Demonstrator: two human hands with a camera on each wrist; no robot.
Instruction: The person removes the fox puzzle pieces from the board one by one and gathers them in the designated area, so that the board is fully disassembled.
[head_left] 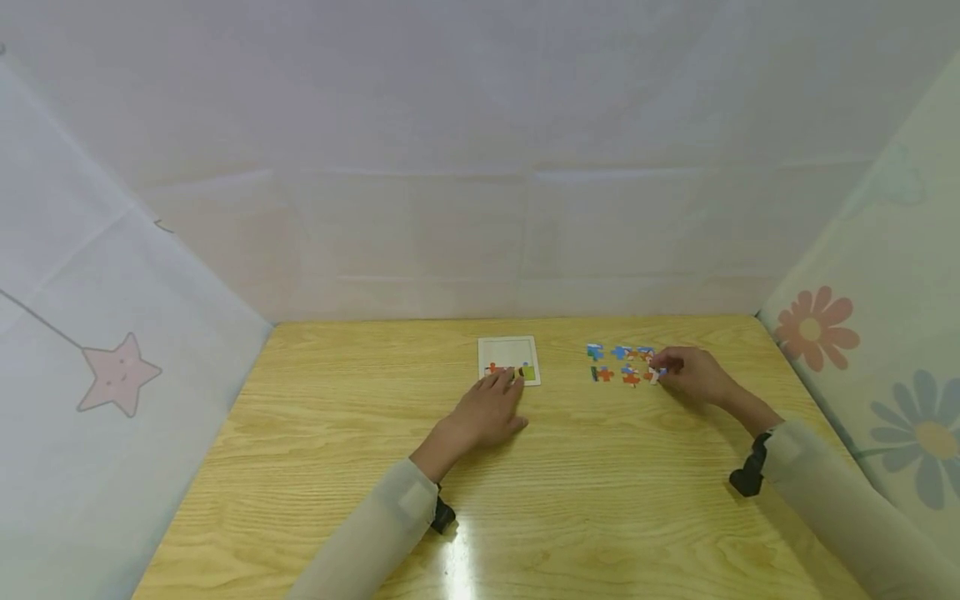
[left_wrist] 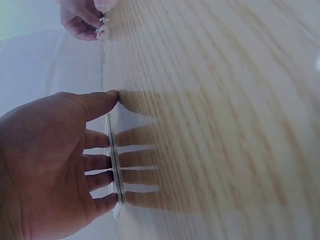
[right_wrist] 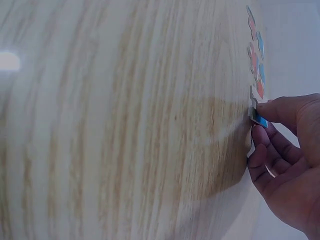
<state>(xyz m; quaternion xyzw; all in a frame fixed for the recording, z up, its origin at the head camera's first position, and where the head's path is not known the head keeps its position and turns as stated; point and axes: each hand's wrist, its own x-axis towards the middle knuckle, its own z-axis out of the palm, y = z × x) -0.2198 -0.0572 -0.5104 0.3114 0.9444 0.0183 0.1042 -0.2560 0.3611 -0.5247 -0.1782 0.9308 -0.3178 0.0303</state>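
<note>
My left hand [head_left: 487,412] lies with fingers extended over the near edge of a small white puzzle board [head_left: 508,352]. In the left wrist view, the fingertips rest on the board's thin edge [left_wrist: 114,155] and the thumb touches the tabletop. A few red and green pieces sit along the board's near side, partly hidden by the fingers. My right hand [head_left: 696,373] is at the right end of a group of loose jigsaw pieces [head_left: 604,374]. Between its thumb and index finger it pinches a blue and white puzzle piece [right_wrist: 259,118], tilted up from the table.
The loose pieces, red, blue and white, lie in two rough rows right of the board; several more [right_wrist: 253,55] show beyond the right thumb. A wooden table [head_left: 360,417] carries everything. A pale cloth wall [head_left: 450,242] stands behind it, with printed cloth on both sides.
</note>
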